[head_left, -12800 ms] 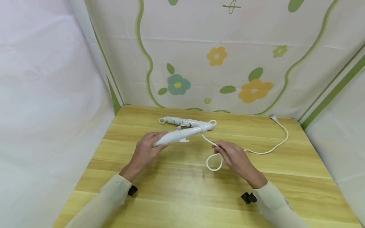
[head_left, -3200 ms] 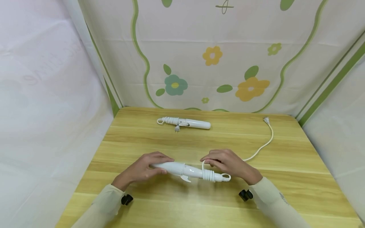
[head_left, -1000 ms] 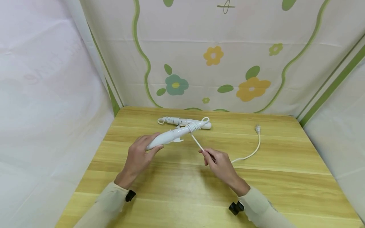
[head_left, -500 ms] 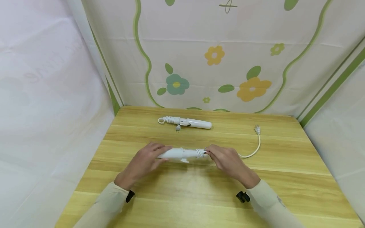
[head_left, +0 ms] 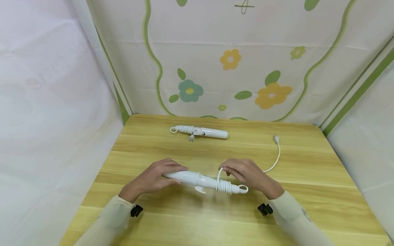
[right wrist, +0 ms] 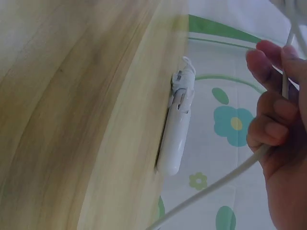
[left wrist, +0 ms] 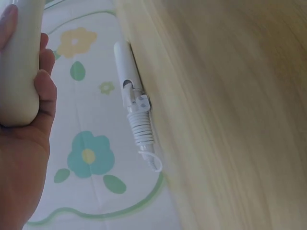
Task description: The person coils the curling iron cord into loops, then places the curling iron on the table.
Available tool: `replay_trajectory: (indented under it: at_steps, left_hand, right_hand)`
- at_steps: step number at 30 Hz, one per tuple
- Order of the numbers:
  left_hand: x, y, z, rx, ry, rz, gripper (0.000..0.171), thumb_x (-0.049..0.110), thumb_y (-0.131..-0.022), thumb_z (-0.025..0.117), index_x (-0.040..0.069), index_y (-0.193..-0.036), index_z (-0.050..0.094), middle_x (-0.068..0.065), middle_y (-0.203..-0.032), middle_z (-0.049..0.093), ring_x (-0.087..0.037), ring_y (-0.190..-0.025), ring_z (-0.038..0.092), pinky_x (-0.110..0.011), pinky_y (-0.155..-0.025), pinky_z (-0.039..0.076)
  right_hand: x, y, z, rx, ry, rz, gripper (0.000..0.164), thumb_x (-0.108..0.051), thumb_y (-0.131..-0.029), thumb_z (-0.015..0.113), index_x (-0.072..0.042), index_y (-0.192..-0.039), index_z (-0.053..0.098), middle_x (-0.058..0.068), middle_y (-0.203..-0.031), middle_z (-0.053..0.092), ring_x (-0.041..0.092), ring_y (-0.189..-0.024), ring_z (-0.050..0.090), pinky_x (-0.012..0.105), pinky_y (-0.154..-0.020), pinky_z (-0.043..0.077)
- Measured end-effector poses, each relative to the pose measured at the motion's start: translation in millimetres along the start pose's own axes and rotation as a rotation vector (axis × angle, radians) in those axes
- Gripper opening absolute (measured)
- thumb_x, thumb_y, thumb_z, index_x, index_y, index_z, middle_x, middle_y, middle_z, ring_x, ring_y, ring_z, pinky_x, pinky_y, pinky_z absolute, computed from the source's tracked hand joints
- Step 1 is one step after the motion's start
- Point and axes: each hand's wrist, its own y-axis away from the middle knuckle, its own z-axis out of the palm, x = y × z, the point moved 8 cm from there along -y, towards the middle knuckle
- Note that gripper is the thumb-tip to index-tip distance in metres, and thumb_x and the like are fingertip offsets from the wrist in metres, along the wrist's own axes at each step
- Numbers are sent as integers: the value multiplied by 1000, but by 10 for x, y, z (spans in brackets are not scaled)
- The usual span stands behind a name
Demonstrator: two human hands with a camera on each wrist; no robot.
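Observation:
In the head view, my left hand grips a white curling iron by its thick barrel end, thumb in front and fingers behind. A small curved lever sticks out mid-body on the near side. White power cord winds in several turns round the handle, with a small loop at its right tip. Above those turns my right hand pinches the cord's running part. In the right wrist view the cord passes through that hand's fingers and trails away. The left wrist view shows the barrel against the palm.
Farther back on the wooden table lies a second white curling iron, cord wrapped round its handle and its plug beside it. The held cord's plug rests at right. Flower-printed fabric walls the back.
Since 12.8 s ago, more cord is round the handle and the plug has slid nearer. In the last second, the iron's handle end swung down towards me while the right hand circled over it.

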Motion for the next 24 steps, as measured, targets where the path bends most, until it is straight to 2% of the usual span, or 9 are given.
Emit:
replay_trajectory:
  at_steps: [3,6,8,13,15,19,24]
  left_hand:
    - [-25,7,3,2,83,-26,46,18,-94,87,14,-138,76,-4,-130,79,-18,-113,72,-33,-88,61]
    - [-13,-15,-33,44,150,-45,45,17,-95,87,14,-139,76,-6,-129,79,-18,-111,72,-33,-87,60]
    - [-13,-26,-78,99,146,-66,45,16,-95,86,15,-139,75,-6,-130,79,-17,-111,72,-33,-87,60]
    - [-39,-19,-166,225,89,-127,46,13,-95,86,16,-139,75,-5,-132,79,-17,-110,72,-33,-84,60]
    - [-38,-19,-177,256,81,-133,47,12,-94,86,15,-139,75,-5,-131,79,-18,-110,72,-34,-82,61]
    - [-61,-16,-160,317,68,-142,49,9,-91,88,14,-138,76,-5,-131,79,-20,-113,73,-35,-84,62]
    - [-85,-51,-72,341,44,-160,49,14,-92,88,16,-140,75,-3,-132,79,-20,-116,73,-35,-89,62]
  right_hand:
    - [-33,-26,9,13,-83,-20,16,-10,-112,61,-13,-115,77,-6,-84,72,7,-71,67,16,-70,53]
    - [-62,-39,12,45,-140,-13,14,-6,-110,64,-9,-114,76,-1,-90,77,9,-76,70,19,-72,57]
    - [-53,-34,20,62,-196,31,15,2,-106,65,-9,-111,75,0,-90,77,7,-77,68,21,-71,57]
    - [15,-4,87,62,-277,199,28,13,-102,62,-13,-97,67,-4,-79,68,-3,-70,48,20,-63,45]
    - [30,-9,120,74,-292,244,29,13,-103,60,-14,-97,68,-6,-76,66,-4,-68,44,21,-61,43]
    - [28,-38,187,141,-326,284,28,12,-106,56,-11,-104,72,-5,-72,66,-3,-63,47,20,-58,42]
    - [20,-7,259,190,-295,347,27,6,-109,55,-10,-103,76,-7,-72,66,-6,-57,41,17,-50,37]
